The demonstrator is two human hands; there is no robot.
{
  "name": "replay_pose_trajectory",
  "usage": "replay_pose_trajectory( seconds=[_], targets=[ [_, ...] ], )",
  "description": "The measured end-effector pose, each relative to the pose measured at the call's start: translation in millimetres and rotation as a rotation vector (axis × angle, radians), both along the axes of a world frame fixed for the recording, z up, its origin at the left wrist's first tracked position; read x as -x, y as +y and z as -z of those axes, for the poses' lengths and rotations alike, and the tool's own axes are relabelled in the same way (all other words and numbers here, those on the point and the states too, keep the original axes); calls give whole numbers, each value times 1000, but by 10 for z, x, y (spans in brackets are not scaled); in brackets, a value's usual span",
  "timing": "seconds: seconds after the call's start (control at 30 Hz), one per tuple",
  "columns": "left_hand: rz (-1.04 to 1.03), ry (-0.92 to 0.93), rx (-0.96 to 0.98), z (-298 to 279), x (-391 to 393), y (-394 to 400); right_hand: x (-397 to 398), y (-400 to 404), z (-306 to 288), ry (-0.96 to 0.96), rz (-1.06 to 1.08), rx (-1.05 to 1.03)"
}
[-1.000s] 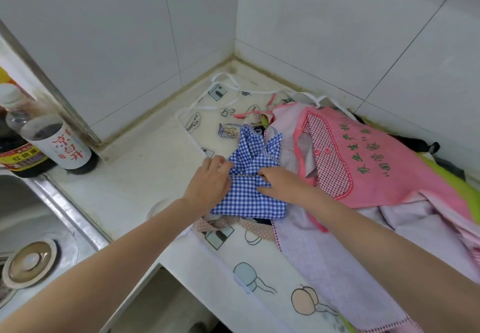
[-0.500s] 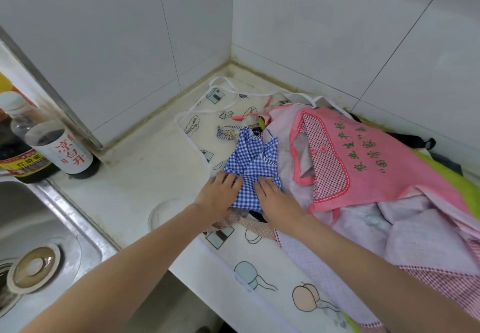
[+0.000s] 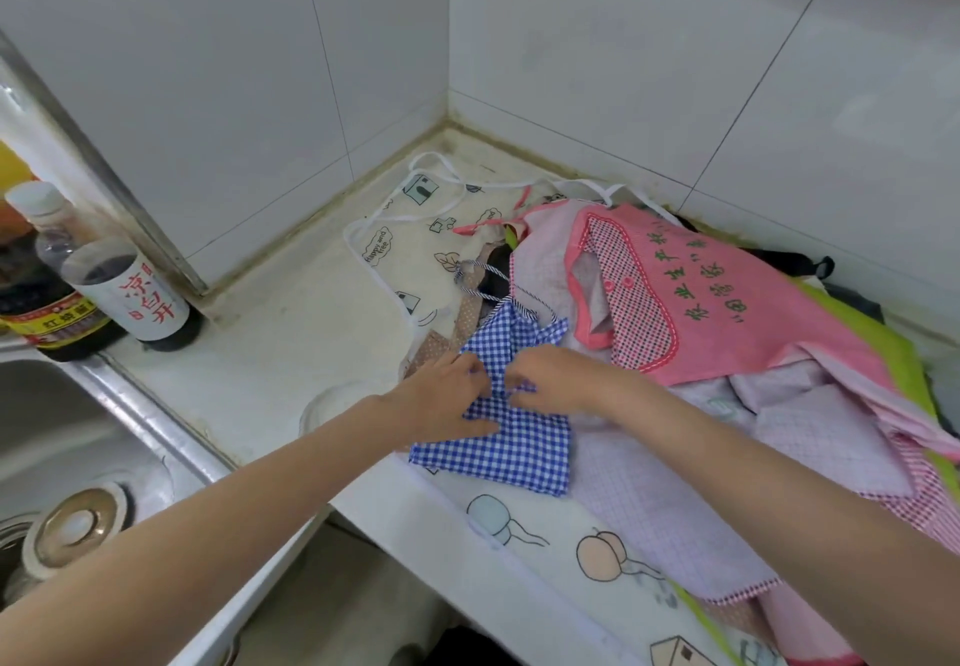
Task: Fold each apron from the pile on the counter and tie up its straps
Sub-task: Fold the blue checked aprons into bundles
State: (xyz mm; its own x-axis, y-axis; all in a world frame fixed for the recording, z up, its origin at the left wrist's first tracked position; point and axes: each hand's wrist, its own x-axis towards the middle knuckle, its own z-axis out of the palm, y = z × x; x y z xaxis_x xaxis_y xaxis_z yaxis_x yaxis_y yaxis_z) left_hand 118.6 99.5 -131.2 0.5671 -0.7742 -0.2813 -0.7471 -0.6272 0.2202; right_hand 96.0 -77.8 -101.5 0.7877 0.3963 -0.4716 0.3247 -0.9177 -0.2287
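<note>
1. Head view: both hands work at the middle of the blue apron [image 3: 511, 437], a small folded blue-and-white check piece lying near the front edge of the bench [image 3: 270, 353], on top of the pile.
2. Left hand [image 3: 441, 400]: palm down on the apron's left part, thumb lying along the cloth, fingertips curled in at the centre fold. Grip appears to pinch the check cloth there; which layer it holds I cannot tell.
3. Right hand [image 3: 550, 379]: fingers bent and pinching the same centre fold from the right side, just beside the left fingertips.
4. Apron's upper part bunches above the hands; its thin striped strap [image 3: 480, 270] loops away toward the wall, slack.
5. Under the apron: a cream printed apron [image 3: 519, 520] spread flat, reaching over the bench front edge.
6. Right of the hands: a pink apron [image 3: 727, 322] with green characters, on top of pale lilac check cloth [image 3: 649, 499].
7. Left: steel sink [image 3: 62, 437] with drain plug [image 3: 78, 525]; two dark bottles [image 3: 130, 296] stand behind it by the wall.
</note>
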Motion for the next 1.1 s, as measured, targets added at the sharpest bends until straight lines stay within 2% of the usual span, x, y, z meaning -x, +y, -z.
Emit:
replay_pose_trajectory(
  seconds=[0.07,0.13,0.23,0.37,0.43,0.5,0.63,0.73,0.8,0.9,0.93,1.0,1.1],
  targets=[
    [-155,54,25,93,-18,-125,-149,-85,93,-130,25,12],
    [-278,165,57,178,-71,-214,-214,-128,190,-179,-58,141],
    [-337,304,113,281,-181,-261,-251,-121,288,-294,-209,316],
    [-349,418,230,288,-241,-257,-304,-100,399,-512,-360,178],
    [-356,422,285,319,-242,-230,-392,-111,487,-538,-413,94],
    [-379,343,286,354,-205,-228,-477,-137,525,-454,-412,136],
    [-443,-1,180,380,-139,-275,-678,-109,517,-265,-260,283],
    [-421,-140,109,427,-117,-300,-778,-15,534,-276,-183,295],
    [-434,-175,104,405,-111,-292,-827,-5,524,-353,-196,308],
    [-215,-334,273,439,-110,-243,-886,-81,437,-346,-265,377],
    [-112,-354,314,467,-100,-204,-903,-105,429,-292,-250,409],
    [27,-264,344,450,-53,-92,-945,-102,424,-235,-227,461],
    [135,-196,251,401,-10,112,-939,-23,396,-311,-268,466]
  ],
)
